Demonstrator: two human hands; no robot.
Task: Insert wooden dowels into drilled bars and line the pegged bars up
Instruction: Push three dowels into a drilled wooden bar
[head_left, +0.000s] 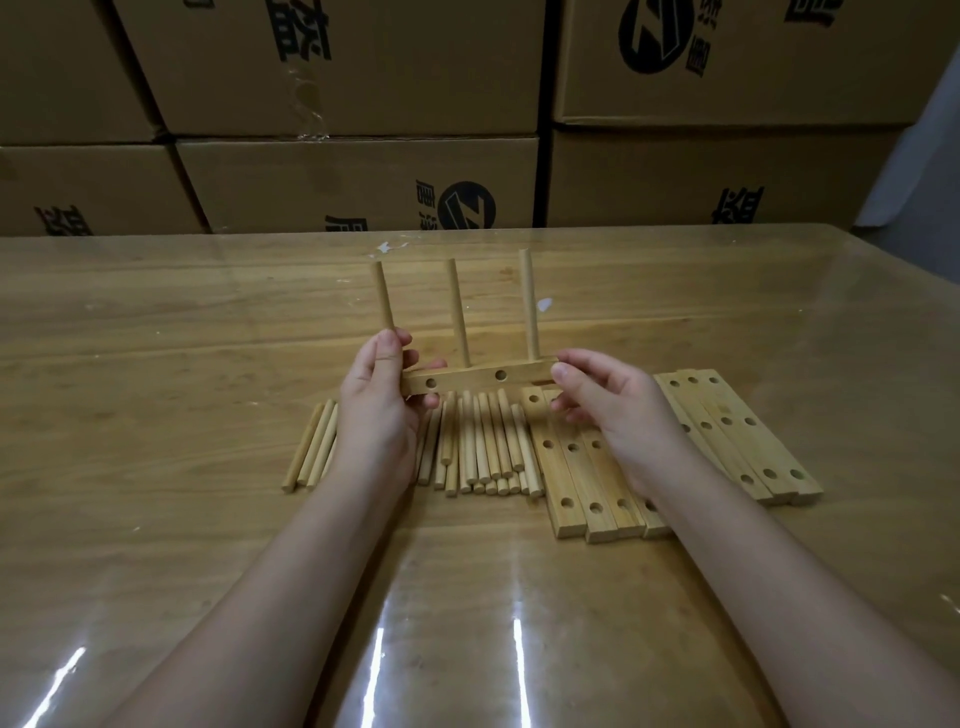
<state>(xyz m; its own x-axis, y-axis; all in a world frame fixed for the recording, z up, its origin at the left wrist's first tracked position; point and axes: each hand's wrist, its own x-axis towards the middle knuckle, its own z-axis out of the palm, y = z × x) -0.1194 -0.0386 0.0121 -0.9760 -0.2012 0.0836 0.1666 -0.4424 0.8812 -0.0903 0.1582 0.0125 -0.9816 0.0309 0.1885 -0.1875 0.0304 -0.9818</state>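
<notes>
Evidently the pegging of this one bar (478, 378) is at or near its end; it is held just above the tabletop (208, 364), long side across the view, with three dowels (459, 312) standing up from its top face, the left one leaning a little outward. The left hand (374, 410) is curled round the bar's left end, thumb against the foot of the left dowel; the right hand (618, 415) pinches the right end between thumb and fingertips. Two holes on the face turned toward the camera are empty; whether they are meant to take pegs I cannot tell.

Beneath the hands lies a heap of loose dowels (483, 447); beside it, to the right, a row of drilled bars (571, 467) lies flat, none pegged; no finished bar is on the tabletop. So the next move, as I judge it, is to press the left dowel home and straight, then set the bar down on the bare wood beyond the heap, dowels upright, squarely enough that later bars can line up against it.
</notes>
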